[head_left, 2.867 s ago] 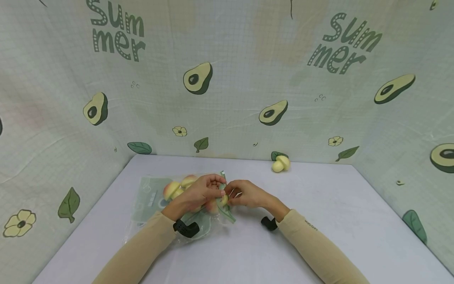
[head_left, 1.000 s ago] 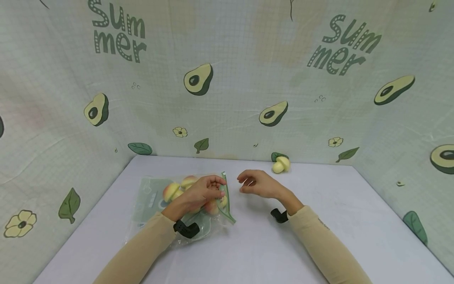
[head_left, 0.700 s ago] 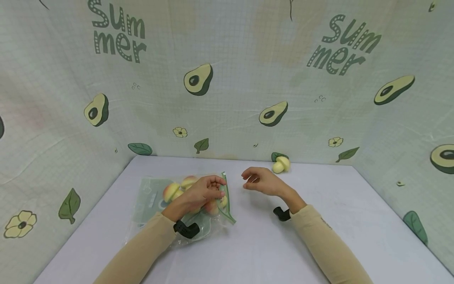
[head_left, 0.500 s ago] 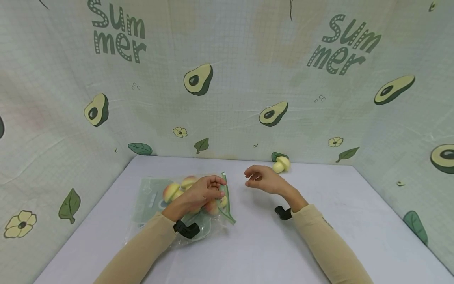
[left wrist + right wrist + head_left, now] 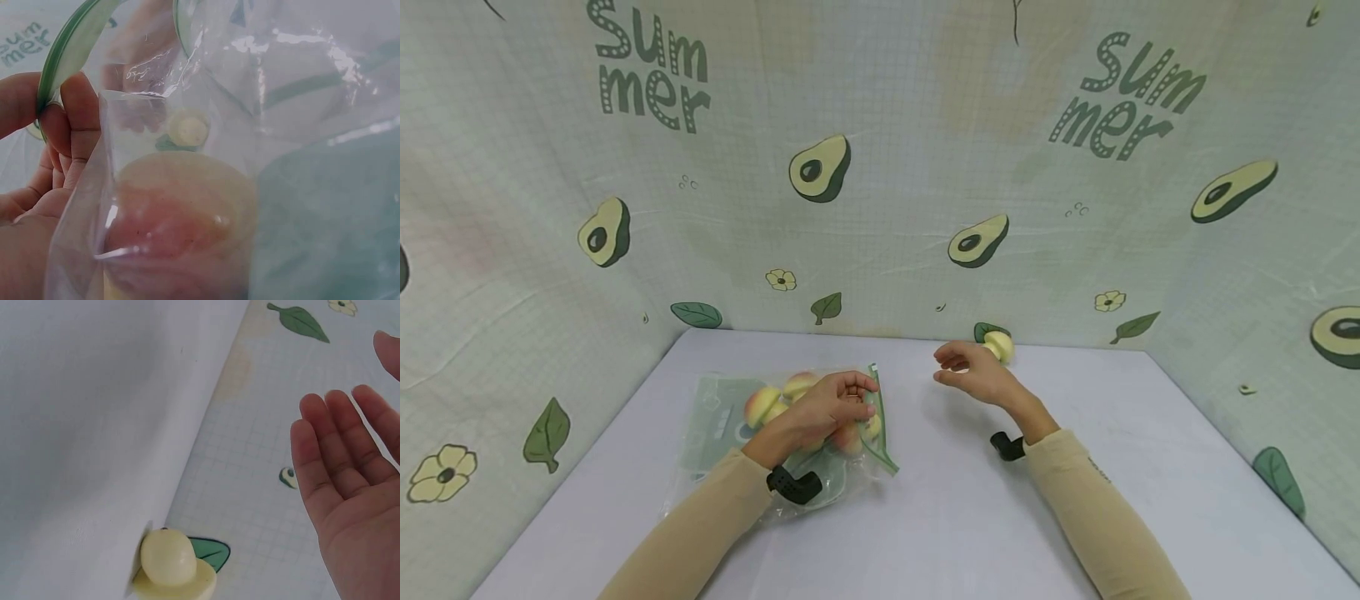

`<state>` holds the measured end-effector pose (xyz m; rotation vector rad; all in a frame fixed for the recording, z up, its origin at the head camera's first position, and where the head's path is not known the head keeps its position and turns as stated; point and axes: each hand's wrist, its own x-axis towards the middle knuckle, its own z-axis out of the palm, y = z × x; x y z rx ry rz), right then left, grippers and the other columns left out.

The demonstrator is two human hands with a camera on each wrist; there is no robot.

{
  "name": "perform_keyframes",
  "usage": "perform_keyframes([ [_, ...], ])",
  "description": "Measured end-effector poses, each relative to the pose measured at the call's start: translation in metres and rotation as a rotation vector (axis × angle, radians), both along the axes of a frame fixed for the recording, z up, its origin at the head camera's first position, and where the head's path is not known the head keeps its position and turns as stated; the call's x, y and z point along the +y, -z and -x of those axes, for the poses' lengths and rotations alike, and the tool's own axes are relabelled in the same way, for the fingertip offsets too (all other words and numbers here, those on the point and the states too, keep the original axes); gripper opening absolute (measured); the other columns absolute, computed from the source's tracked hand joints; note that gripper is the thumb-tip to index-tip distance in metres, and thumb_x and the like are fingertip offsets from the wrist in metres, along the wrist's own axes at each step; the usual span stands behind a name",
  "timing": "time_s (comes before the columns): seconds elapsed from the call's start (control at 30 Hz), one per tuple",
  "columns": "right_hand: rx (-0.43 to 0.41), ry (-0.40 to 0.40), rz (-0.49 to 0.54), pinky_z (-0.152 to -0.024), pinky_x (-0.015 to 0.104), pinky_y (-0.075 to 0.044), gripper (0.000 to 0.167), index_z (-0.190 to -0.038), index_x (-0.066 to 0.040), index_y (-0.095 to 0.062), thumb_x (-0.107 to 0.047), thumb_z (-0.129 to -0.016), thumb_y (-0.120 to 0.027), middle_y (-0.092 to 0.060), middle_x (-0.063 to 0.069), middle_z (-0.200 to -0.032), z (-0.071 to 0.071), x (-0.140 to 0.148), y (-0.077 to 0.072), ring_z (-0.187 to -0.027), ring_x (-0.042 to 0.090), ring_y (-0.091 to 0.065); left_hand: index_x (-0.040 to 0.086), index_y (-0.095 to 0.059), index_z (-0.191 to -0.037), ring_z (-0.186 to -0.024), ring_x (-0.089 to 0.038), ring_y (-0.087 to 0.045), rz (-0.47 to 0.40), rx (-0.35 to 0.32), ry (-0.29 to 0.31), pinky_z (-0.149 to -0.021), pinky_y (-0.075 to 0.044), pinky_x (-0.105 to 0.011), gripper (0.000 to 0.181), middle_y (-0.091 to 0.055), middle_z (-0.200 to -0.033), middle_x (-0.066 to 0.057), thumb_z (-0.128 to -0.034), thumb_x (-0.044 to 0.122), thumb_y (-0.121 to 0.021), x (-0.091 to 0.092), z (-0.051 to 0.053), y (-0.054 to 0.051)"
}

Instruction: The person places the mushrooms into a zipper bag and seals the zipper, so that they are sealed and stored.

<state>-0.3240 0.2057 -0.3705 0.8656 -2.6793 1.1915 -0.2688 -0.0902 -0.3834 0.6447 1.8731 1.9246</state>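
A clear zip bag (image 5: 722, 425) with a green closure strip (image 5: 880, 408) lies on the left half of the table. Several yellow toy mushrooms (image 5: 763, 403) with reddish caps are inside it. My left hand (image 5: 831, 408) pinches the bag's mouth by the strip; in the left wrist view a reddish cap (image 5: 181, 219) shows through the plastic close by. The right hand (image 5: 981, 373) hovers over the table with relaxed fingers and holds nothing. Just behind it, partly covered by it, is a pale yellow toy mushroom (image 5: 1002, 345), fully seen apart from that hand in the right wrist view.
A white tabletop (image 5: 940, 517) carries everything. Behind it and at both sides hangs a cloth (image 5: 895, 208) printed with avocados, leaves and lettering. The lone mushroom sits at the table's back edge against this cloth.
My right hand has let go of the bag's mouth and moved right and back, close to the lone mushroom. The left hand and the bag stay in place.
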Motion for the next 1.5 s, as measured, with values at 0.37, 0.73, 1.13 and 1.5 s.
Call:
perform_keyframes([
  [0.37, 0.040, 0.124, -0.004, -0.097, 0.048, -0.042, 0.037, -0.117, -0.003, -0.061, -0.021, -0.087, -0.070, -0.061, 0.015, -0.119, 0.009, 0.015, 0.004, -0.112, 0.033, -0.054, -0.014, -0.045, -0.120, -0.075, -0.012, -0.046, -0.006, -0.003, 0.008, -0.061, -0.043, -0.020, 0.044, -0.050, -0.089, -0.004, -0.0839, 0.000, -0.067, -0.001, -0.001, 0.001],
  [0.73, 0.069, 0.254, -0.078, -0.102, 0.054, -0.034, 0.043, -0.121, -0.004, -0.061, -0.030, -0.087, -0.069, -0.052, 0.015, -0.132, 0.012, 0.029, 0.003, -0.129, 0.035, -0.039, -0.014, -0.044, -0.121, -0.074, -0.012, -0.044, -0.005, -0.007, 0.013, -0.060, -0.042, -0.020, 0.046, -0.049, -0.090, -0.004, -0.0843, 0.000, -0.067, -0.002, 0.000, 0.002],
  [1.13, 0.043, 0.334, -0.048, -0.104, 0.056, -0.028, 0.049, -0.128, -0.005, -0.055, -0.024, -0.085, -0.072, -0.043, 0.016, -0.137, 0.020, 0.048, 0.001, -0.130, 0.036, -0.035, -0.015, -0.043, -0.122, -0.074, -0.012, -0.044, 0.002, -0.018, 0.008, -0.058, -0.041, -0.020, 0.046, -0.048, -0.090, -0.004, -0.0846, -0.001, -0.067, 0.000, -0.001, -0.001],
  [1.5, 0.042, 0.365, -0.051, -0.101, 0.055, -0.030, 0.060, -0.135, -0.002, -0.046, -0.017, -0.084, -0.073, -0.038, 0.020, -0.140, 0.032, 0.064, 0.018, -0.127, 0.037, -0.035, -0.016, -0.042, -0.121, -0.072, -0.011, -0.044, -0.017, -0.020, 0.015, -0.058, -0.041, -0.020, 0.047, -0.048, -0.087, -0.004, -0.0838, -0.002, -0.067, 0.000, 0.001, 0.003],
])
